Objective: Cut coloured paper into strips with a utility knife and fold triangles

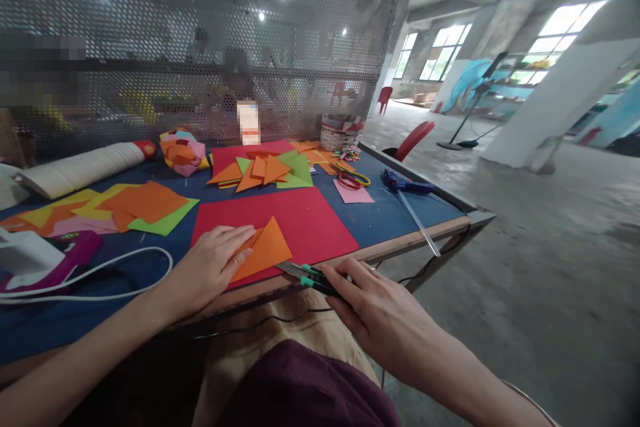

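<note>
My left hand (210, 267) lies flat, fingers spread, pressing on an orange folded paper triangle (265, 250). The triangle rests on a red sheet (300, 220) near the table's front edge. My right hand (373, 310) grips a dark tool with green trim (305, 275), which looks like a utility knife, lying along the table's front edge just right of the triangle.
A blue-covered table (390, 213) holds stacks of orange, yellow and green paper (145, 207), a pile of folded triangles (260, 170), scissors (353, 177), a blue glue gun (405, 183), a white cable (100, 273), and a purple-and-white device (45, 257). A perforated metal screen (200, 47) stands behind.
</note>
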{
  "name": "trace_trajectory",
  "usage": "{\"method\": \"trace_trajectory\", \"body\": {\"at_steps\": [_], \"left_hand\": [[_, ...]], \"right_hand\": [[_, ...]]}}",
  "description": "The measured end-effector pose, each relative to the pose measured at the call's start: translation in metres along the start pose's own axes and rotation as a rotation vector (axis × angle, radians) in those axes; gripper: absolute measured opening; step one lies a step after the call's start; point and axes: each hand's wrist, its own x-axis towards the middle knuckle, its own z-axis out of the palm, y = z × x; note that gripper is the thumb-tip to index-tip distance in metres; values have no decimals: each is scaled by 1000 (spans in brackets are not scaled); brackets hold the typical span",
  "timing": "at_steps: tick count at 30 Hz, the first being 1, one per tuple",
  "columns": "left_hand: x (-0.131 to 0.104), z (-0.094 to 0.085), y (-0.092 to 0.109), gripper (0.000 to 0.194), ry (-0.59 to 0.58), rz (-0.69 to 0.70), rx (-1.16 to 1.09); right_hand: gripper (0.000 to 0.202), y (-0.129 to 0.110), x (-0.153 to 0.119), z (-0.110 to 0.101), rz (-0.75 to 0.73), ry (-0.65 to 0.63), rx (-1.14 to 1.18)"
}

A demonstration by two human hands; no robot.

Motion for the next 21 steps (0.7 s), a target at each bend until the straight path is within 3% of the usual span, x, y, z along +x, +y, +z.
{"method": "trace_trajectory", "body": {"at_steps": [7,14,21], "left_hand": [[-9,-8,7,62,-11,14,50],[16,-6,8,56,-260,145,-44],[22,-5,8,58,-373,140,-59]], "right_hand": [[33,3,-1,0,-2,-20,-16],[34,5,0,3,-20,15,-41],[33,7,1,3,-41,34,-82]]}}
